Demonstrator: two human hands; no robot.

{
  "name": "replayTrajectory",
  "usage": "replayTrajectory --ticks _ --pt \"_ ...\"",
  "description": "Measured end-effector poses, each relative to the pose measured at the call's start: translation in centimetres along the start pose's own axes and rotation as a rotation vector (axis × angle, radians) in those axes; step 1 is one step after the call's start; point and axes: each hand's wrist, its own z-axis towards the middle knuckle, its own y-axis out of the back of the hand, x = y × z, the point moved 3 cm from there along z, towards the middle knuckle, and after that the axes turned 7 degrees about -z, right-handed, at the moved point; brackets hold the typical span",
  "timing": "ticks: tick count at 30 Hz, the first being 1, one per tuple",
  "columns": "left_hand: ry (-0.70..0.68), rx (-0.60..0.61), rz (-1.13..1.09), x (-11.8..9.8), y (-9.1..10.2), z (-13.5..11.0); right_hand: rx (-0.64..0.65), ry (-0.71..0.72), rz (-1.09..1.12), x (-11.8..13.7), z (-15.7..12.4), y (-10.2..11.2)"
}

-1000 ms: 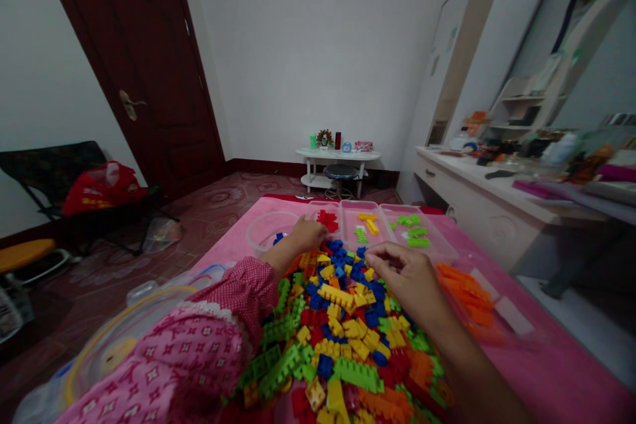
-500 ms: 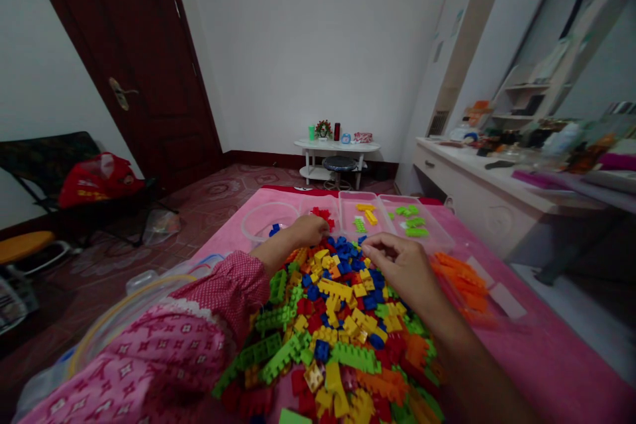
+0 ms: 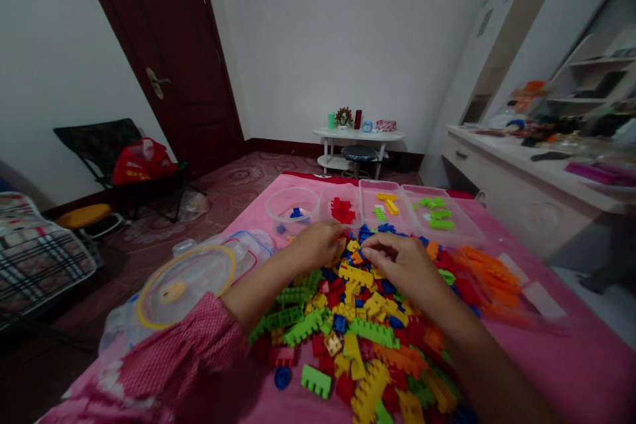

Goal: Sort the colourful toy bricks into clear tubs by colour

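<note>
A heap of plastic building bricks (image 3: 358, 331) in yellow, green, red, blue and orange lies on a pink cloth (image 3: 571, 358). My left hand (image 3: 318, 245) rests on the far left of the heap with its fingers curled over bricks. My right hand (image 3: 400, 262) is on the far middle of the heap, fingers pinched together on small bricks that I cannot make out. Beyond the hands stand clear containers: a round tub with a blue brick (image 3: 293, 209), a tray with red bricks (image 3: 342, 209), a tray with yellow bricks (image 3: 387, 205) and a tray with green bricks (image 3: 437, 215).
A clear tray of orange bricks (image 3: 489, 278) sits to the right of the heap. A round lid with a yellow rim (image 3: 186, 281) lies at left. A white desk (image 3: 521, 192) stands on the right, a small white table (image 3: 358, 146) at the back, a dark door (image 3: 169, 59) and a folding chair (image 3: 119, 159) at left.
The view swung left and downward. My left hand drew back from the red tray onto the heap, closer to my right hand, which stays pinched at the heap's far edge.
</note>
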Motion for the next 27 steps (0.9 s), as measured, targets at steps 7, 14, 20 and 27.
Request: replayTrajectory --ticks 7,14,20,27 --pt "0.215 -0.378 -0.275 -2.8 0.6 -12.6 -0.002 0.003 0.004 0.2 -0.1 0.2" --pt "0.522 -0.538 -0.348 -0.1 -3.6 -21.4 -0.012 0.035 -0.025 0.8 -0.2 0.2" --pt "0.599 -0.563 -0.477 -0.6 -5.8 -21.2 0.007 0.077 -0.021 1.2 -0.4 0.0" --pt "0.54 -0.519 -0.699 -2.1 -7.6 -17.1 -0.001 0.114 -0.041 1.6 -0.7 0.1"
